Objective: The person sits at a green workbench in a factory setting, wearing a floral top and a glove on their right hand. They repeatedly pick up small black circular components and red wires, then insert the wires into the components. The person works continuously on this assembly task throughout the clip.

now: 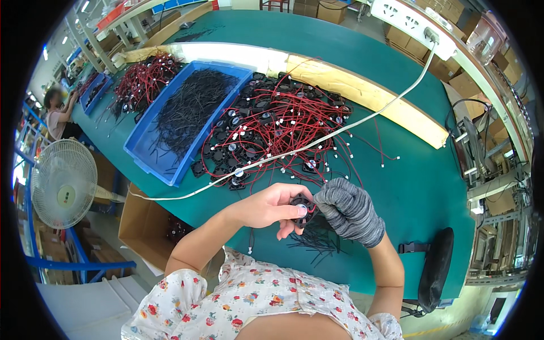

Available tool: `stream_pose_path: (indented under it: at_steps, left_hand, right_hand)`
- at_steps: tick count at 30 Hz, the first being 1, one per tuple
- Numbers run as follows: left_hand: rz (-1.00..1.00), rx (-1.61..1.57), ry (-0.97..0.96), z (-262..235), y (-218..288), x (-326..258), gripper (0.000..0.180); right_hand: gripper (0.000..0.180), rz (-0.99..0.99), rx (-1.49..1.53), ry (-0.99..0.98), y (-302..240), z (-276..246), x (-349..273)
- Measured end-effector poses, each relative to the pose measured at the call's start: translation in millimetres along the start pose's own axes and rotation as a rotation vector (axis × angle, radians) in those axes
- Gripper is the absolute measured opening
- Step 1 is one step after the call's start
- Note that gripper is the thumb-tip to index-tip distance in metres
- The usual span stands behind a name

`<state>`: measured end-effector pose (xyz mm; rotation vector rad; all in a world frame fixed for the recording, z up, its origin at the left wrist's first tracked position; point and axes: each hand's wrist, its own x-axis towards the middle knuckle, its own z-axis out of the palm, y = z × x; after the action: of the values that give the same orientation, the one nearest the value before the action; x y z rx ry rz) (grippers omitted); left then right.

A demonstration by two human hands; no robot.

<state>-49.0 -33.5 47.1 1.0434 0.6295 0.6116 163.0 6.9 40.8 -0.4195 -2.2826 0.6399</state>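
My bare left hand grips a small black cooling fan with a pale round hub, thumb across its front. Close against the fan's right side is my right hand, in a grey knitted glove with its fingers curled together. Whatever the gloved fingertips pinch is hidden; a bit of red wire shows at the fan beside them. Just below both hands, thin black strips lie loose on the green table. Beyond them spreads a heap of similar fans with tangled red wires and white connectors.
A blue tray of black strips stands left of the heap. A white cable crosses the table to a power strip. A wooden rail runs behind. A black pouch lies right; a floor fan and a co-worker are left.
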Motion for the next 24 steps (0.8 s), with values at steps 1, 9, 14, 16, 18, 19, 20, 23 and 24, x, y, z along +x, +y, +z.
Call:
stream_pose_path:
  at_steps: [1,9,14,16,18,19,20,23,24]
  left_hand:
    - [0.001,0.003,0.0,1.0,1.1,-0.8,0.02]
    - [0.118,0.023,-0.029,2.1,1.0,-3.6,0.022]
    - [0.192,0.195,0.0,2.4,5.8,-7.1,0.02]
    - [0.222,0.238,0.012,3.8,6.5,-10.4,0.019]
    - [0.324,0.453,0.061,0.0,10.9,-13.8,0.019]
    - [0.281,0.407,0.093,-0.9,10.6,-11.4,0.021]
    - [0.243,0.389,0.14,-1.9,10.6,-7.9,0.025]
    - [0.465,0.59,0.229,0.3,17.6,8.3,0.035]
    - [0.589,0.579,0.221,-4.1,9.1,11.9,0.028]
  right_hand:
    - [0.023,-0.01,0.008,0.006,-0.6,0.3,0.2]
    - [0.024,-0.001,-0.05,-0.025,-6.0,-5.5,-3.7]
    - [0.025,0.007,-0.007,-0.044,0.5,-10.8,1.7]
    - [0.025,0.006,-0.023,-0.051,3.8,-14.3,9.2]
    - [0.023,0.134,0.036,-0.078,14.6,-15.9,9.7]
    - [0.022,0.154,-0.012,-0.071,20.6,-15.3,9.9]
    - [0.021,0.166,-0.051,-0.071,24.9,-13.7,10.9]
    - [0.02,0.174,-0.186,0.01,19.5,-22.4,7.4]
    - [0.02,0.173,-0.192,0.027,14.3,-22.0,13.0]
